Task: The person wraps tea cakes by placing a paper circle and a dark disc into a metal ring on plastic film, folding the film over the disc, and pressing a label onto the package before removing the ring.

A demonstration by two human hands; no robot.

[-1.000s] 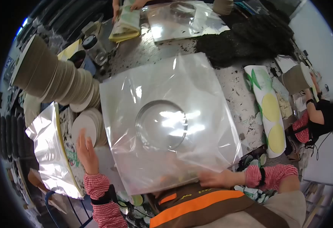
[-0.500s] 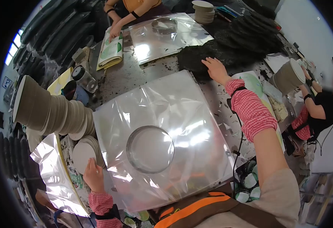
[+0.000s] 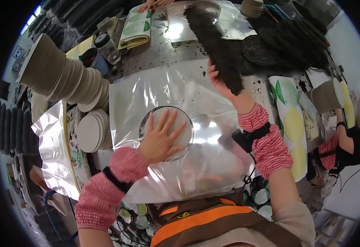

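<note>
My left hand (image 3: pixel 162 136) lies flat with fingers spread on a pale round card disc (image 3: pixel 180 138) inside a thin metal ring (image 3: pixel 193 129). The ring is on a stack of clear, shiny plastic film (image 3: pixel 126 94) in front of me. My right hand (image 3: pixel 221 84) grips the lower end of a black, ragged-edged sheet of what looks like dried seaweed (image 3: pixel 217 43), lifted and tilted over the film's far edge. The thumb side shows; the other fingers are partly hidden behind the sheet.
Grey card discs (image 3: pixel 44 68) stand in tall piles at left, with a smaller leaning pile (image 3: pixel 90 131) nearer. More black sheets (image 3: pixel 287 45) are heaped at back right. Green-printed bags (image 3: pixel 284 103) lie at right. A clear jar (image 3: pixel 108 47) stands behind. Co-workers are across and at right.
My left hand has moved from the small disc pile onto the ring, where a disc now lies. My right hand has picked up a black sheet from the back and drawn it nearer.
</note>
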